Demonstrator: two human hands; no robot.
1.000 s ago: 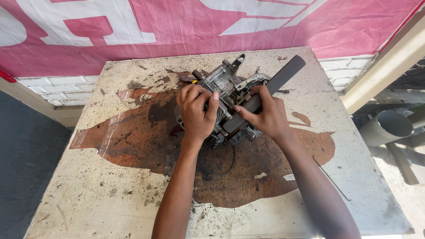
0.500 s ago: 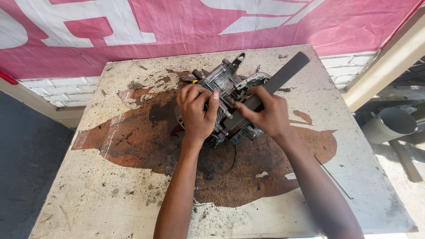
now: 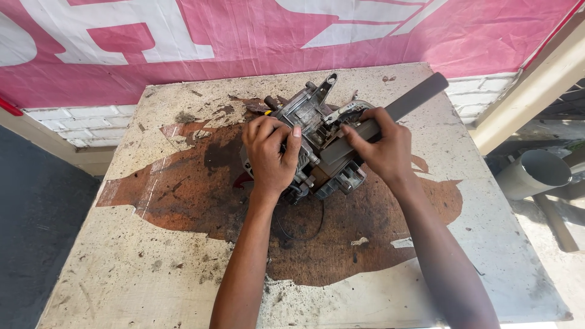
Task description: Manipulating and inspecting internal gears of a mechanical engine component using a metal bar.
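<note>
Gripping metal engine block [image 3: 314,131], left hand [image 3: 271,152], right hand [image 3: 381,146] clasping grey bar [image 3: 414,100], stained table [image 3: 152,268]

Bare worn tabletop [image 3: 152,268] rings the metal assembly [image 3: 317,140]; banner [image 3: 244,55] blocks behind.

Motor assembly [image 3: 317,137] is set on the table [image 3: 152,268], toward the far edge, roughly centred left to right. Left hand [image 3: 271,155] is laid over its left side; right hand [image 3: 381,146] is placed on its right side, on a flat bar [image 3: 417,97] that is run out to the far right. A cable [image 3: 304,228] is looped on the table just in front of the assembly. Banner [image 3: 244,42] is hung behind the table; a pipe [image 3: 536,173] is lying to the right, off the table.
</note>
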